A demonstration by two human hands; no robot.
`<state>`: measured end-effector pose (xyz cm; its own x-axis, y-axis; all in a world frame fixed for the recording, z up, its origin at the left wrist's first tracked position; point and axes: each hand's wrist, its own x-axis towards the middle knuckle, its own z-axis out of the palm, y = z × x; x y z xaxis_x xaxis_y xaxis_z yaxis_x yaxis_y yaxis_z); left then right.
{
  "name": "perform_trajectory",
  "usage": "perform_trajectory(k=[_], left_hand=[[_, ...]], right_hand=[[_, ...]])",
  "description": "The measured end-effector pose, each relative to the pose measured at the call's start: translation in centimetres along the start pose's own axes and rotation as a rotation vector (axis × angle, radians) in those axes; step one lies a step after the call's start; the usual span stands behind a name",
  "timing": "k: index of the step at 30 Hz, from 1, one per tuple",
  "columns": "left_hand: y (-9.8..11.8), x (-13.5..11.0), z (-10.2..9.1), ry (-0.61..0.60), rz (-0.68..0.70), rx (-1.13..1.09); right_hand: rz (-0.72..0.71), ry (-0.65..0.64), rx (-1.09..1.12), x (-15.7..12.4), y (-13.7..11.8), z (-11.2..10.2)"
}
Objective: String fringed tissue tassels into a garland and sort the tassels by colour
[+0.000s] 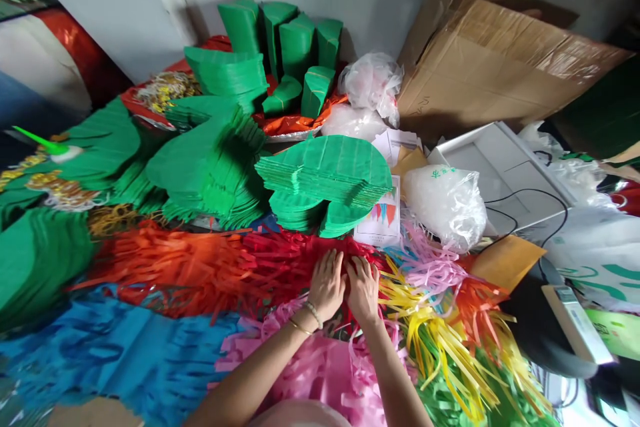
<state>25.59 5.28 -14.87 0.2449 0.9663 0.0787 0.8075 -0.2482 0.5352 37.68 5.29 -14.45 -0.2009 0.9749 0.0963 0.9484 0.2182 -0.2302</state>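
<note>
Both hands are side by side over a bunch of red paper fringe (280, 260), fingers bent down into it. My left hand (327, 285), with bracelets at the wrist, closes on the red strips. Close against it, my right hand (363, 288) closes on the same fringe. The thumbs and fingertips are partly hidden. Orange fringe (170, 267) lies to the left of the red, pink fringe (320, 367) lies under my forearms, and yellow strips (440, 347) spread to the right.
Stacked green leaf-shaped sheets (330, 167) fill the back and left. Blue fringe (135, 353) lies front left. At the right are a stuffed plastic bag (445, 203), a white box (505, 173), a black cable and an orange envelope (507, 267). A large cardboard box (495, 73) stands behind.
</note>
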Motion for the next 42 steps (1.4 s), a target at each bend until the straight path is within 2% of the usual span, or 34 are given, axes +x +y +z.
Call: perform_trajectory(k=[2,6,9,14,18,20,22,24,27,29,31,34,37,42], left_hand=[[-2.2,0.1,-0.1,-0.004,-0.034,0.083],[-6.3,-1.3,-2.8,-0.025,-0.041,0.172],[-8.2,-3.0,-4.6,-0.008,-0.048,0.254],[-9.7,-4.1,-8.0,0.067,-0.123,0.306],[-8.3,-3.3,-10.6,0.282,-0.231,0.245],[-6.6,-3.1,-10.0,0.309,-0.178,0.097],[-4.8,-2.9,-8.0,0.168,-0.042,-0.098],[-3.5,-2.8,-5.3,-0.013,0.013,-0.2],[-3.2,-2.5,-2.6,-0.074,0.034,-0.179],[-3.9,-2.4,-2.3,-0.096,0.067,-0.158],[-4.7,-2.2,-2.9,-0.129,0.109,-0.147],[-6.0,-2.1,-3.8,-0.164,0.162,-0.137],[-7.0,-1.6,-3.8,-0.173,0.187,-0.123],[-7.8,0.2,-4.0,-0.195,0.15,-0.065]], right_hand=[[0.004,-0.018,-0.01,-0.3,0.4,0.0],[0.007,-0.027,0.007,-1.4,0.8,-0.4],[0.003,-0.032,0.036,-2.5,0.9,-0.5],[0.009,-0.055,0.016,-3.2,0.9,-0.8],[0.003,-0.01,-0.021,-2.9,-0.2,-1.4],[-0.049,0.057,-0.012,-2.9,-1.0,-1.3],[-0.161,0.072,0.019,-3.0,-2.0,-0.5],[-0.259,0.046,0.026,-3.2,-2.6,0.8],[-0.28,0.05,-0.025,-3.5,-2.5,2.7],[-0.271,0.056,-0.046,-3.5,-1.9,3.3],[-0.266,0.033,-0.042,-3.4,-1.3,3.2],[-0.25,-0.02,-0.023,-2.7,-0.7,2.0],[-0.193,-0.073,-0.006,-1.6,-0.8,0.4],[-0.157,-0.161,0.006,0.6,-1.5,-1.4]])
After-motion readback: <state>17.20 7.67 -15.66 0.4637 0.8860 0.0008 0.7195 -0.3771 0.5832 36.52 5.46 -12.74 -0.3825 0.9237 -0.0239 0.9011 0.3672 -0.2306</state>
